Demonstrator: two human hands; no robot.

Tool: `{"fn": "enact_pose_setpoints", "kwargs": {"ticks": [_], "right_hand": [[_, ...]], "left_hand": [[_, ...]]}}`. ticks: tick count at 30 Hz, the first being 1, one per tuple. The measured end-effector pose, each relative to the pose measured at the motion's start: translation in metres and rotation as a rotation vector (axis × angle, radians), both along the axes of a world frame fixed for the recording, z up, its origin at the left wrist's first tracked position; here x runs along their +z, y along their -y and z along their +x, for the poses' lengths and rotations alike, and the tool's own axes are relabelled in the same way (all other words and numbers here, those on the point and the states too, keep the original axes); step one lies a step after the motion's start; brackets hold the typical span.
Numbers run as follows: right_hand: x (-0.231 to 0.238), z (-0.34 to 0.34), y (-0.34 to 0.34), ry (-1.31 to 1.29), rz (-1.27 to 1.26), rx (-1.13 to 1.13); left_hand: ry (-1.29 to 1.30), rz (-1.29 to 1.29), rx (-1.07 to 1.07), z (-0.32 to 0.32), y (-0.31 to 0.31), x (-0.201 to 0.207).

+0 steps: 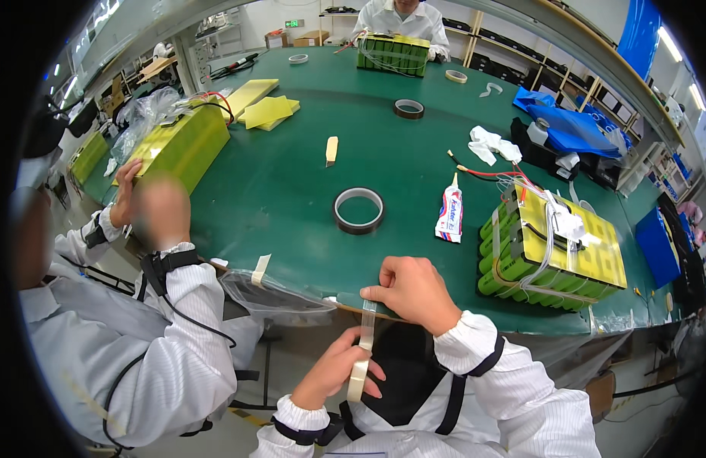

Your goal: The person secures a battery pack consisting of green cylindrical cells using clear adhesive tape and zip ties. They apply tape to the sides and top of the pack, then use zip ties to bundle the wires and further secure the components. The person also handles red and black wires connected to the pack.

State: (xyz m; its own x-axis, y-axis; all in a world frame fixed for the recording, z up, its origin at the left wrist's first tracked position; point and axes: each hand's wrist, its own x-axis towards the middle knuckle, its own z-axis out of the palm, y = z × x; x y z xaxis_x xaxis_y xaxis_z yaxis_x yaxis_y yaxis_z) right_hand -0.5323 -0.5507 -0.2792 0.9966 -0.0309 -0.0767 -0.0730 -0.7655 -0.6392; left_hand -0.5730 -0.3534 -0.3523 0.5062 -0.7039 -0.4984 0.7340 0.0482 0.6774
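Just below the table's front edge, my left hand [339, 372] is closed round a roll of cream masking tape [357, 379], seen edge-on. A strip of tape [367, 327] runs from the roll up to my right hand [414, 288], whose thumb and forefinger pinch its end over the table edge. Right of my right hand stands a battery pack [501, 256] of green cells with a yellow top board, white wires and red and black leads. A white glue tube [450, 214] with a pointed nozzle lies beside it. A dark brown tape roll [379, 220] lies flat ahead of my hands.
At the left, a co-worker's hands [164, 210] touch another battery pack [200, 141]. Across the green table [292, 175], a person sits behind a third pack [391, 55]. A short tape piece [262, 269] hangs on the front edge. White tissue [490, 143] lies right.
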Motion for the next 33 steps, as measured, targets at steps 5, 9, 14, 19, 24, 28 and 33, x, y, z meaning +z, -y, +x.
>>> {"fn": "enact_pose_setpoints", "kwargs": {"ticks": [5, 9, 14, 19, 24, 28, 33], "right_hand": [[0.006, 0.012, 0.005, 0.032, 0.016, 0.154], [0.048, 0.073, -0.029, 0.331, 0.323, 0.053], [0.090, 0.159, -0.060, -0.103, 0.393, 0.076], [0.049, 0.277, -0.027, 0.121, -0.232, -0.127], [0.031, 0.290, -0.030, 0.103, -0.717, 0.139], [0.022, 0.294, 0.007, 0.089, -0.963, 0.245], [0.047, 0.263, -0.054, -0.013, -0.813, 0.153]], "left_hand": [[0.042, 0.021, 0.100, -0.012, -0.002, -0.027], [0.052, -0.002, 0.210, -0.025, -0.013, -0.022], [0.115, -0.026, 0.202, -0.039, -0.004, -0.019], [0.164, -0.015, 0.141, -0.043, -0.008, -0.010], [0.074, 0.099, 0.121, -0.031, -0.025, 0.007], [0.087, 0.021, 0.078, -0.030, -0.014, 0.003], [0.058, 0.300, 0.226, -0.028, -0.021, 0.022]]}}
